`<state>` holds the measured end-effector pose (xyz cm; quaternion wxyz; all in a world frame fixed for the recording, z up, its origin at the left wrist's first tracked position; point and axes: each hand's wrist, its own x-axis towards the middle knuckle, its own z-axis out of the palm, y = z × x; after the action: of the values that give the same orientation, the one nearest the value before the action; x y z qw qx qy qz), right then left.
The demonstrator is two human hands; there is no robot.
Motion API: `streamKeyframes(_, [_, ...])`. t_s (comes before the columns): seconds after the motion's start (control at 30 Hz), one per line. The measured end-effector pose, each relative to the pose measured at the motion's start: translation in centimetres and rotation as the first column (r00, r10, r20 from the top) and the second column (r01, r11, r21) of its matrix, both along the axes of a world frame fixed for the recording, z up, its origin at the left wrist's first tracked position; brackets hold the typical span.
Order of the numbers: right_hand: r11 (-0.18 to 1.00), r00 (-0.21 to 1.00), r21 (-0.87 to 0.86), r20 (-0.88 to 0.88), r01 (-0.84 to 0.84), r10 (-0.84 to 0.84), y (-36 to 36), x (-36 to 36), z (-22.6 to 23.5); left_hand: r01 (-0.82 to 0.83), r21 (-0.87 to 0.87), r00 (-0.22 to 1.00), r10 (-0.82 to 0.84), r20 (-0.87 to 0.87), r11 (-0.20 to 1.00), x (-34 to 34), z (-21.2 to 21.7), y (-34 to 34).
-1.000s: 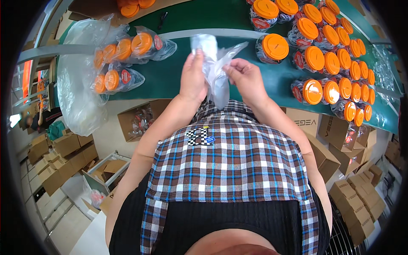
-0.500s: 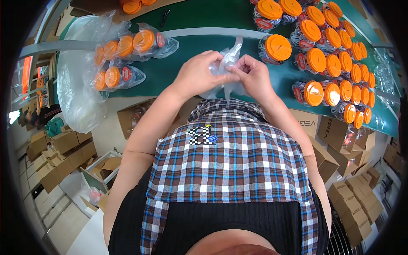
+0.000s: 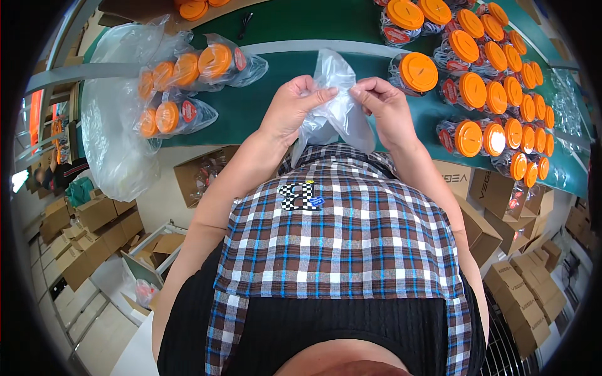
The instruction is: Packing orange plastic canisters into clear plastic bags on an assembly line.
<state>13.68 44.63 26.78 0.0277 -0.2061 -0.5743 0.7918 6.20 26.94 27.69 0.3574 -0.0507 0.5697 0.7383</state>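
Both hands up over the middle of the green counter (image 3: 251,125), toward its near edge. Left hand (image 3: 293,106): thumb and fingers pinching the left side of a thin, pale translucent plastic bag (image 3: 342,113). Right hand (image 3: 387,111): thumb and forefinger pinching the same bag's right side, other fingers curled. Hands slightly apart, bag between them; its upper end points to the counter's far edge, loose folds hang toward the near edge, by the wearer's plaid apron (image 3: 338,244).

Nearest the right hand, just beyond it: a single jar (image 3: 418,71) with orange lid, upright. Right of it, out to the counter's right end and its near right corner: many more orange-lidded clear jars (image 3: 471,90) in rows, grey stuff inside, red labels on some. Clear plastic wrap (image 3: 567,106) along the right end.

Left of the hands, well apart: bagged jars (image 3: 214,61) in two rows, four orange lids farther back, two nearer. Beside them a large clear plastic sheet (image 3: 110,125) spills over the near left corner. Pale strip (image 3: 313,47) runs lengthwise across; black cable (image 3: 246,24) beyond it.

Below the near edge, right: cardboard boxes (image 3: 517,304).
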Motion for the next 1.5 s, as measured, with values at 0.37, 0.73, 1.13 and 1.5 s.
streamKeyframes(0.37, [0.971,0.97,-0.007,-0.045,-0.238,0.237,-2.1,-1.6,0.9,-0.042,0.17,0.998,0.033,0.055,0.985,-1.1,0.0,-1.0])
streamKeyframes(0.73, [0.976,0.992,-0.182,-0.016,0.121,-0.126,1.1,-1.0,-0.2,0.01,-0.224,0.858,-0.124,-0.498,0.974,-4.3,-1.8,-4.8])
streamKeyframes(1.13, [0.971,0.999,0.238,-0.048,0.017,-0.006,0.1,0.8,-0.7,0.339,-0.359,0.787,-0.471,-0.399,0.87,-2.6,1.6,1.5])
streamKeyframes(1.5, [0.886,0.866,0.238,-0.416,0.399,-0.278,5.1,2.8,0.5,0.083,-0.038,0.99,-0.087,-0.114,0.996,-1.8,-0.3,0.4])
